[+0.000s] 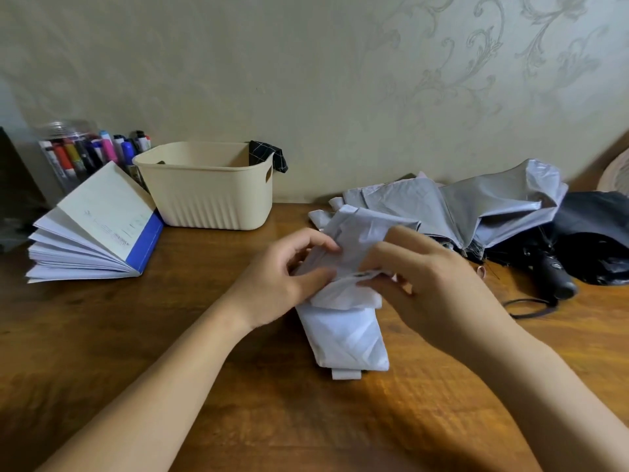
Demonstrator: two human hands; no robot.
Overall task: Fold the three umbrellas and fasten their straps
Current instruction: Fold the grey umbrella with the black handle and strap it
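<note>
The soft white cloth umbrella [343,335] lies in the middle of the frame on the brown wooden desk [170,335], right in front of the person. Its long way runs from the lower middle of the frame up toward the wall, and the far end leans a little to the left. A short white tab [345,373] sticks out at the near end. Both hands are at the middle of the umbrella, one on each side, so neither is nearer. The left hand [289,274] comes in from the left, and its curled fingers and thumb pinch the folds together. The right hand [425,284] comes in from the right, and its curled fingertips pinch what looks like the thin white strap [354,276]. I think the strap must go sideways, across the long way of the umbrella, while the left hand keeps the folds tight. Two more umbrellas wait at the right of the frame, a loose silver-grey umbrella [459,212] and a loose black umbrella [595,233]. Both are closer to the right hand.
</note>
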